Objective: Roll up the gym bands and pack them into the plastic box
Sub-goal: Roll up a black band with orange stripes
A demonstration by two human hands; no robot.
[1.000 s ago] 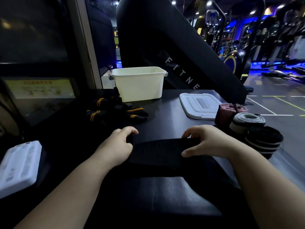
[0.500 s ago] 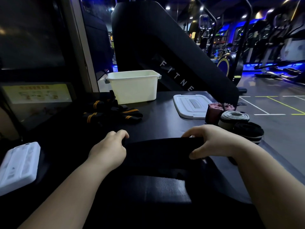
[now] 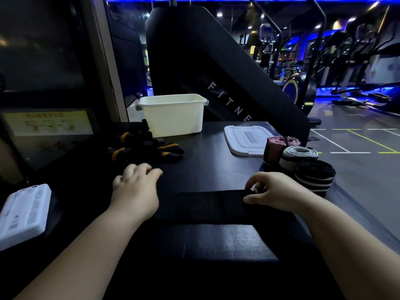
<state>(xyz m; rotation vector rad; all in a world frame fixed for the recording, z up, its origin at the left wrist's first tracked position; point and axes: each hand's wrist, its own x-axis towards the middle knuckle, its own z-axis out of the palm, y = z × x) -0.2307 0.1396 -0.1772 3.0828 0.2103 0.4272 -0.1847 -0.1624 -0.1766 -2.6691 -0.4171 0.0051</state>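
Observation:
A black gym band [image 3: 203, 206] lies flat across the dark table [image 3: 207, 165] in front of me. My right hand [image 3: 275, 193] pinches its right end between thumb and curled forefinger. My left hand [image 3: 135, 191] lies over the band's left end, its fingers curled and blurred; its grip is hidden. Three rolled bands stand at the right edge: a pink one [image 3: 276, 146], a grey-white one [image 3: 297, 156] and a black striped one [image 3: 315, 178]. The open white plastic box [image 3: 173, 118] stands at the back, with its lid [image 3: 246, 139] to the right.
Black straps with yellow stripes [image 3: 142, 148] lie heaped left of the box. A white flat case [image 3: 21, 213] sits at the near left edge. A large black gym machine [image 3: 216, 68] rises behind the table. To the right, the table's edge drops to the gym floor.
The band has been drawn nearer to me and lies flatter. My left hand's fingers have shifted forward past the band's far edge. My right hand stays on the right end.

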